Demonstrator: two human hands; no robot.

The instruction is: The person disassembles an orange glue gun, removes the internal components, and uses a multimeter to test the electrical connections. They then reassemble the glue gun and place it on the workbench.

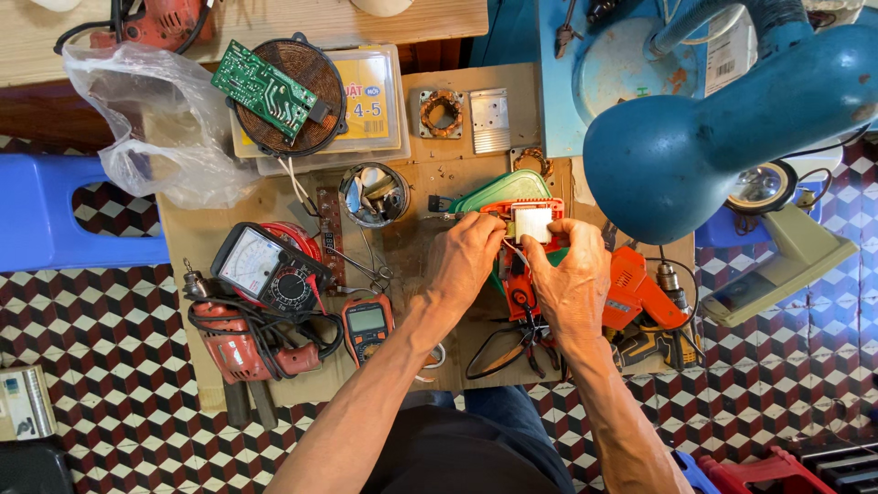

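Both hands meet over a red tool housing lying on a wooden board. My left hand pinches at the left side of a small pale block set in the top of the housing. My right hand grips the same block from the right, fingers curled over it. Thin wires run from the block down between my hands. A green shell piece lies just behind the housing.
Left on the board lie an analog multimeter, a small digital meter and a red drill. A coil disc with a green circuit board, a metal can and a plastic bag sit behind. A blue lamp overhangs right; orange drill.
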